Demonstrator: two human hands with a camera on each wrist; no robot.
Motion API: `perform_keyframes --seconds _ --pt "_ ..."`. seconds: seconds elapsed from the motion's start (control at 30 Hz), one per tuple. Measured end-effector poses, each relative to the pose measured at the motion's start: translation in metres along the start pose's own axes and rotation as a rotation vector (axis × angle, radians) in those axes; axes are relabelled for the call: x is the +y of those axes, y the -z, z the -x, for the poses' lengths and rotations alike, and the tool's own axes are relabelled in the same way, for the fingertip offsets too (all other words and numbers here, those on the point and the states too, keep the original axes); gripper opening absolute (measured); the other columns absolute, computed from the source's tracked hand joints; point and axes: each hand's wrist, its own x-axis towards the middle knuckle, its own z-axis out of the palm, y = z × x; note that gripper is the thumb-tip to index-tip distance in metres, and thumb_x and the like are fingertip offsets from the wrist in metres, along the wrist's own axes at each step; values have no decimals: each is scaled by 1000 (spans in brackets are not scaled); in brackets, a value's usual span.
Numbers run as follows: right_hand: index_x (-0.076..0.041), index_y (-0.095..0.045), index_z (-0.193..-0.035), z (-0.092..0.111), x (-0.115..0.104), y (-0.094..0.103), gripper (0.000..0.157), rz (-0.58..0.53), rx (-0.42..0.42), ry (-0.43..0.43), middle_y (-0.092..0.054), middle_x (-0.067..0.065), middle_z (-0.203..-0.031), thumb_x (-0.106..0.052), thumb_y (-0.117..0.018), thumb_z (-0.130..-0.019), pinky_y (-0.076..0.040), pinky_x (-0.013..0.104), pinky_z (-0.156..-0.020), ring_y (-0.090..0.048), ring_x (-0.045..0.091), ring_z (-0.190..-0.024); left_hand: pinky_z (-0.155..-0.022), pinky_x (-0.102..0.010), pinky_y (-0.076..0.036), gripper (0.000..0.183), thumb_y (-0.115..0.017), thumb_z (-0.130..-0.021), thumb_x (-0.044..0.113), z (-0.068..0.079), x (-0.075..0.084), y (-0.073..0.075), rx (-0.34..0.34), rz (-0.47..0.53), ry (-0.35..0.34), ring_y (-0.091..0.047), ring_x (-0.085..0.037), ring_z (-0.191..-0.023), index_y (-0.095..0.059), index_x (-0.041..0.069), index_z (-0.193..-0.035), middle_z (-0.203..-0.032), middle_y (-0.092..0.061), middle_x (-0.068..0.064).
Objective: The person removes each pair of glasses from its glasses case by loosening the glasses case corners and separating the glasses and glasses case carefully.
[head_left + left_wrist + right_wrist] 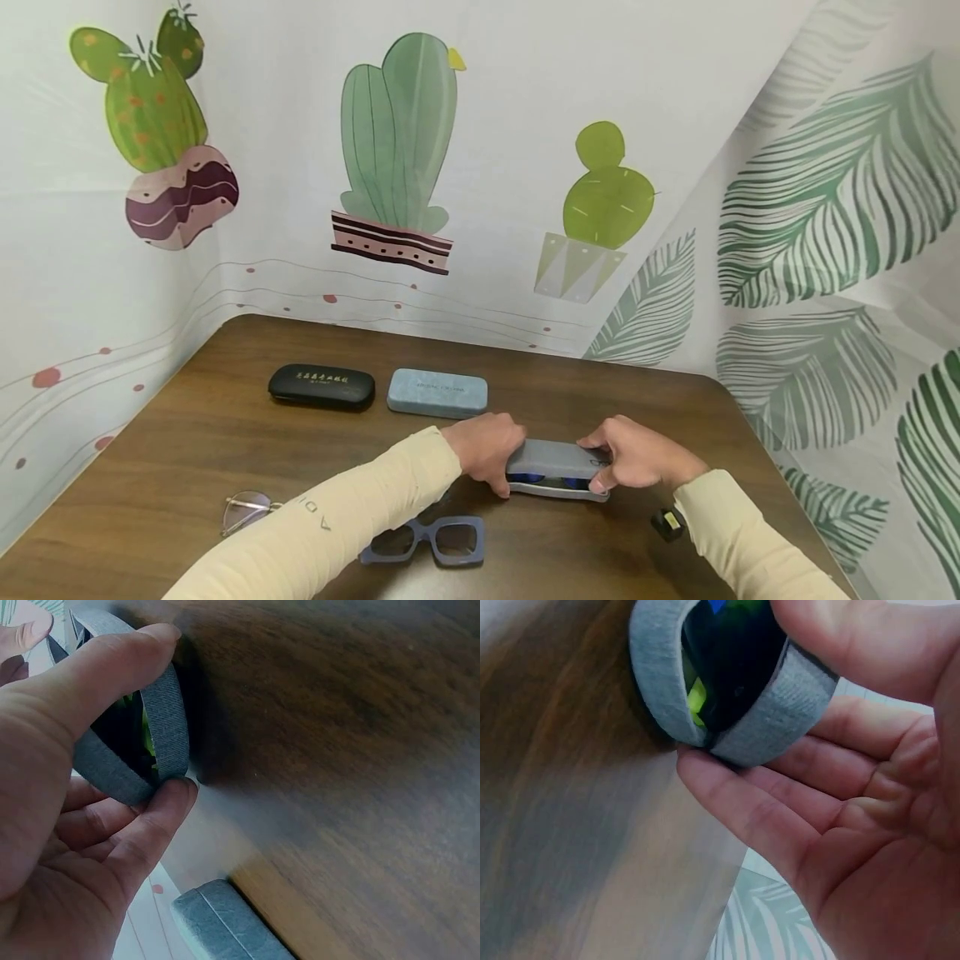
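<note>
A grey fabric-covered glasses case (555,457) lies on the table, its lid partly raised. Blue-lensed sunglasses (576,482) show through the gap. My left hand (487,446) grips the case's left end; in the left wrist view its thumb (127,664) lies over the opening and a fingertip touches the hinge end. At the other end my right hand (641,454) holds the case with thumb in front and fingers behind. Something yellow-green (697,701) shows inside the case in the right wrist view. The hands hide parts of both ends.
A black glasses case (322,387) and a light blue one (438,392) lie farther back. Blue-framed sunglasses (457,542) lie in front, partly behind the left sleeve, as do thin-framed glasses (246,510). A small black object (667,524) sits near the right wrist.
</note>
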Motion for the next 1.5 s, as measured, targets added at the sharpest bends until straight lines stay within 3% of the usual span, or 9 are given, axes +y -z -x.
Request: perform_keyframes --seconds 0.3,0.67,1.07,1.2,1.3,1.4,1.5 --pt "4 -76 -119 -4 5 6 50 -84 -60 11 -78 -4 -92 -18 -89 -76 -54 24 -75 -64 2 -78 -67 -20 -50 50 -98 -66 43 -1 -2 -1 14 26 -9 -58 -6 -68 -68 15 -95 -86 -72 4" --pt "5 -74 -122 -5 11 13 45 -213 -118 5 -79 3 -99 -17 -83 -84 -53 22 -73 -64 3 -78 -69 -22 -52 52 -99 -65 43 -3 -3 -2 2 43 21 -59 -7 -69 -70 14 -97 -87 -72 4" --pt "-3 -76 -123 -7 18 17 36 -282 -126 -21 -78 8 -117 -27 -72 -96 -53 20 -90 -69 8 -106 -70 -22 -53 61 -101 -61 44 -3 -10 -1 11 105 30 -58 -6 -72 -68 13 -103 -87 -70 4" --pt "-1 -73 -126 -1 16 10 40 -230 -64 -34 -78 6 -117 -31 -69 -100 -53 22 -91 -68 8 -108 -71 -22 -53 62 -100 -61 46 -5 -11 -2 1 98 35 -59 -6 -73 -67 13 -102 -87 -70 4" --pt "-2 -72 -127 3 6 2 43 -104 23 -54 -78 3 -115 -34 -70 -99 -56 28 -91 -67 6 -101 -69 -21 -52 59 -100 -61 48 -6 -11 0 -13 84 43 -57 -6 -70 -67 14 -97 -83 -68 5" --pt "-2 -75 -120 8 -18 -9 38 123 217 -93 -78 5 -113 -29 -78 -93 -59 40 -91 -71 15 -99 -67 -21 -51 57 -100 -61 49 -6 -9 1 -18 77 47 -55 -7 -68 -68 14 -92 -80 -67 5" --pt "-5 -76 -101 13 -50 -22 24 382 467 -69 -76 4 -104 -19 -85 -84 -60 43 -85 -71 19 -95 -64 -21 -49 54 -100 -61 49 -7 -7 2 -19 86 43 -55 -7 -66 -68 14 -87 -77 -65 6"
